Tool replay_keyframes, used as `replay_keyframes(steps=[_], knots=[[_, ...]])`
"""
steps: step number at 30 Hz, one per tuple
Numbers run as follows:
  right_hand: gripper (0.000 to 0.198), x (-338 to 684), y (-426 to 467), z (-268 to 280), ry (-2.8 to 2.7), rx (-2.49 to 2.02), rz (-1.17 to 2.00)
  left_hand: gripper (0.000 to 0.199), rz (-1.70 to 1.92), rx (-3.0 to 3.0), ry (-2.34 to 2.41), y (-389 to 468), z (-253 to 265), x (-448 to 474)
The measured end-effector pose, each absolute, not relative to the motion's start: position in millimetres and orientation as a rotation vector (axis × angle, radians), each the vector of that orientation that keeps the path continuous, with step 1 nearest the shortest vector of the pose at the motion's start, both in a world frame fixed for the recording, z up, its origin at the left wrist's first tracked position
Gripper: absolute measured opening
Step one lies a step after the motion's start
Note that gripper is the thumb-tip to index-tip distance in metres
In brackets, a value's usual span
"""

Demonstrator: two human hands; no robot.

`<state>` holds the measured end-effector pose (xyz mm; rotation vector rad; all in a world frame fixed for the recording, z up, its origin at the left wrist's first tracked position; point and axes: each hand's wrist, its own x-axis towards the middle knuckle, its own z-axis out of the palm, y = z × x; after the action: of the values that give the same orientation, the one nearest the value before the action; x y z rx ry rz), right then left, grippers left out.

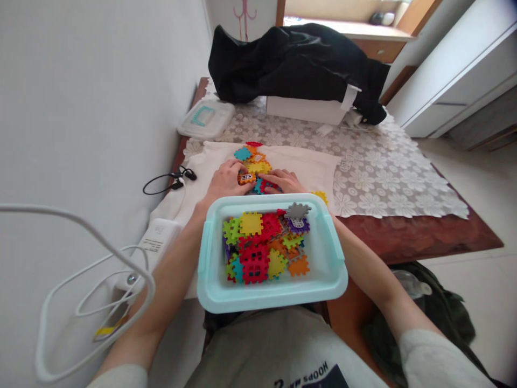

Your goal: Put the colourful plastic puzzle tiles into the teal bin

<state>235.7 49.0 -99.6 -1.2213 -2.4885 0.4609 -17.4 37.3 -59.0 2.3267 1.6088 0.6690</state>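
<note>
1. Left hand (226, 180) and right hand (285, 181) are both resting on the tile strip (253, 164) lying on the white cloth (307, 167).
2. Left fingers (239, 173) are curling onto an orange tile (246, 178); whether they are actually pinching it cannot be told.
3. Right fingers (270, 177) are lying flat, pressing the red-teal tiles (263, 186) under their tips.
4. The strip's long axis is running away from the fingertips toward the table's far side; both hands are equally near its close end.
5. The bin (271, 293) of loose tiles is sitting behind the wrists, on the lap.

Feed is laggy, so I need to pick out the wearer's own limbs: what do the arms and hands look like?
Both forearms are bare. Short pale grey-white sleeves end above the elbows. The left hand and right hand wear no gloves; no rings, watch or markings are visible.
</note>
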Motion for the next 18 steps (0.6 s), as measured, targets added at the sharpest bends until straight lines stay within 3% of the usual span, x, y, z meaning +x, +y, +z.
replay_keyframes(steps=[8, 18], knots=[[0.060, 232, 52, -112, -2.480, -1.237, 0.384, 0.021, 0.721, 2.362, 1.555, 39, -62, -17], [0.060, 232, 58, -123, -2.157, -1.072, 0.707, 0.025, 0.870, 2.320, 1.455, 41, -58, -21]])
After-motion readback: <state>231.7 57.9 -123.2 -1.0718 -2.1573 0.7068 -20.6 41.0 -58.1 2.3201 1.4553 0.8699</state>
